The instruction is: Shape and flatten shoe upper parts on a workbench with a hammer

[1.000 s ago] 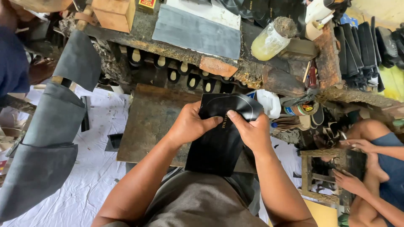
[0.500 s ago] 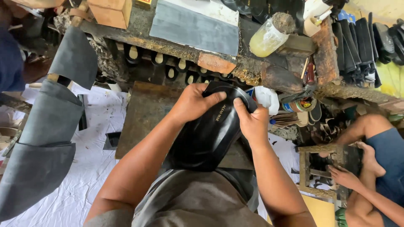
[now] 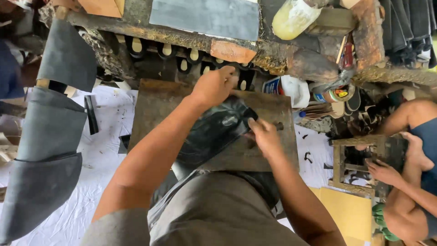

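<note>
black and glossy, the leather piece lies slanted across the brown work board, its upper corner just beneath the right fingers and its lower end running toward the person's lap. the right hand presses down at that corner, fingers narrow and bunched on the edge of the leather, thumb side against the board. the left hand is lifted above the far edge of the board, fingers curled loosely inward near the row of pale-soled shoe shapes under the bench; i cannot tell whether it pinches anything. beyond the left fingers sits a grey slab on the rough bench top. to the outside of the right fingers stand small tins and a white container. another person's hand rests on a wooden frame, well apart from both.
</note>
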